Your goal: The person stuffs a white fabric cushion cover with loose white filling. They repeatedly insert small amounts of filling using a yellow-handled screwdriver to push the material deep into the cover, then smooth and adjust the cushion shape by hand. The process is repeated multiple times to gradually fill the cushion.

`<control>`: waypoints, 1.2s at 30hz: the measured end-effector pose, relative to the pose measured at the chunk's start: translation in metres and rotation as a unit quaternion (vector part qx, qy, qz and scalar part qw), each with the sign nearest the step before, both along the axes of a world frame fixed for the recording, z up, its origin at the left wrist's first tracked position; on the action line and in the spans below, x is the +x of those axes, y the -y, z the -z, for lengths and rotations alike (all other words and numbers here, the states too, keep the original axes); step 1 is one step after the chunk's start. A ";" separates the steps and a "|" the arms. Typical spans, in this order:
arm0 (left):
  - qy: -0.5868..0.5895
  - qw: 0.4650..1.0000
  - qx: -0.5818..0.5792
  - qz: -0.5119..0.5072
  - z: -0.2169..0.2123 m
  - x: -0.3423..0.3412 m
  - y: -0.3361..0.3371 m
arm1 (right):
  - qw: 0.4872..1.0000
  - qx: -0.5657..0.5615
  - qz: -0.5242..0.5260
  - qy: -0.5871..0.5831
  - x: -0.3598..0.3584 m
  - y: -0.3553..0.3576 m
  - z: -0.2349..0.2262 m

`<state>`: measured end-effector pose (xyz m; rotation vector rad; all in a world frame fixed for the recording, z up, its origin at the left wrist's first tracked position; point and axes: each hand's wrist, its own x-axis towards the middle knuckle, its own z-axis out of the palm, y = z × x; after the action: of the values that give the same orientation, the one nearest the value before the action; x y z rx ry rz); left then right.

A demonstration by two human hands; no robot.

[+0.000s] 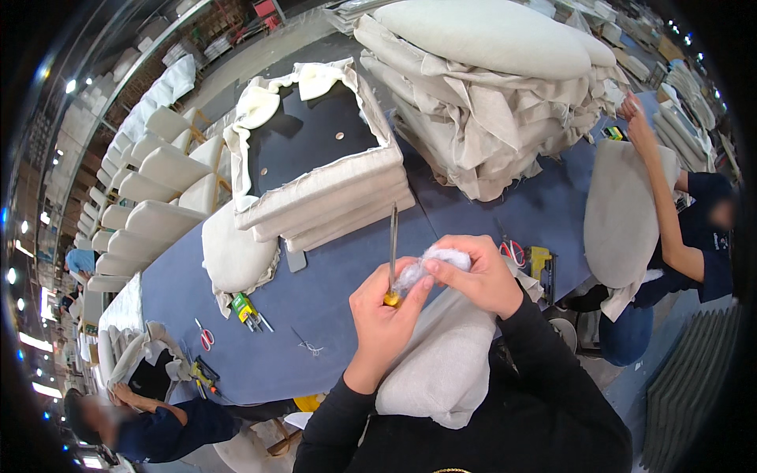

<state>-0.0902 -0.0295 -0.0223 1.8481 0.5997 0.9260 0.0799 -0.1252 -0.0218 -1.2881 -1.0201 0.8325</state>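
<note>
My left hand [386, 311] is closed, holding a yellow-handled screwdriver [393, 244] with its long metal shaft pointing up and away. The fingers of that hand also pinch one side of a wad of white fibre stuffing [410, 275]. At the other side of the wad, my right hand [485, 276] grips it between thumb and fingers. Below both hands a light grey fabric-covered cushion [441, 370] rests against my lap. The screwdriver's handle is mostly hidden in my left palm.
On the blue table [315, 343] lie a stack of upholstered panels [331, 197], a fabric pile [489, 110], a seat cover [236, 252], scissors [205, 337] and a yellow-black staple gun [541, 264]. Co-workers handle covers at left [169, 430] and right [702, 236].
</note>
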 end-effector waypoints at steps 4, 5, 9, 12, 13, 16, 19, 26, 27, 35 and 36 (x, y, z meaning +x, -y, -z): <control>-0.041 0.998 -0.048 0.017 0.009 0.003 -0.004 | 0.999 0.031 0.016 0.029 0.001 -0.008 0.003; -0.047 0.997 -0.056 0.028 0.013 0.004 -0.006 | 0.999 0.033 0.020 0.033 0.004 -0.010 0.005; 0.012 0.941 -0.289 0.177 0.029 0.002 -0.015 | 0.997 -0.029 -0.019 -0.064 0.017 -0.006 0.004; 0.096 0.853 -0.416 0.300 0.038 0.002 -0.032 | 0.992 -0.032 -0.011 -0.118 0.009 -0.007 0.001; 0.123 0.829 -0.434 0.331 0.046 0.001 -0.038 | 0.991 -0.023 -0.017 -0.129 0.007 -0.010 0.001; 0.207 0.784 -0.405 0.421 0.059 -0.005 -0.053 | 0.982 0.009 0.043 -0.186 0.007 -0.018 0.008; 0.324 0.708 -0.303 0.550 0.055 -0.014 -0.071 | 0.946 0.049 0.197 -0.253 0.046 -0.032 0.041; 0.005 0.947 -0.282 0.154 0.018 -0.008 -0.066 | 0.989 0.101 0.099 -0.038 0.023 -0.013 0.016; 0.010 0.960 -0.237 0.148 0.020 -0.006 -0.063 | 0.992 0.094 0.072 0.040 0.015 -0.008 0.000; -0.092 0.981 0.054 0.162 -0.012 0.004 -0.025 | 0.979 0.056 0.002 0.194 -0.017 0.008 -0.031; -0.116 0.976 0.072 0.167 -0.015 0.005 -0.023 | 0.975 0.074 -0.003 0.208 -0.014 0.010 -0.026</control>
<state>-0.0852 -0.0068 -0.0069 2.1254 0.3484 0.5468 0.0654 -0.1348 0.0041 -1.3605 -1.3900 0.4864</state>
